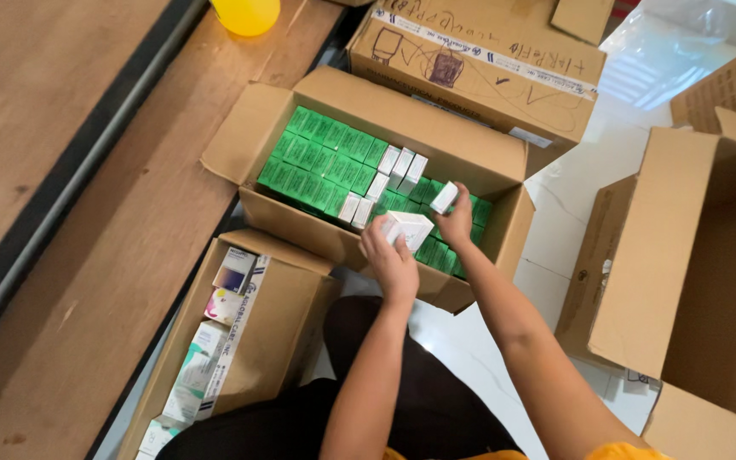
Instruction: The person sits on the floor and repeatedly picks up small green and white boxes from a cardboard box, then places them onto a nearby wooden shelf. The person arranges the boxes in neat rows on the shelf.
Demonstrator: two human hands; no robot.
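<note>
An open cardboard carton (283, 119) lies in front of me, packed with rows of small green boxes (317, 158) and a few white boxes (402, 166) standing among them. My left hand (389, 260) grips a white box (411, 226) over the carton's near right corner. My right hand (457, 217) pinches a small white box (445, 198) just above the green rows, a little farther right.
A second carton (257, 332) with assorted small packs stands near my left knee. A taped, scribbled carton (479, 60) sits behind. A large open carton (692, 281) is at right, on white tile floor (572, 187). Wooden tabletop (87, 281) and yellow object (246, 14) at left.
</note>
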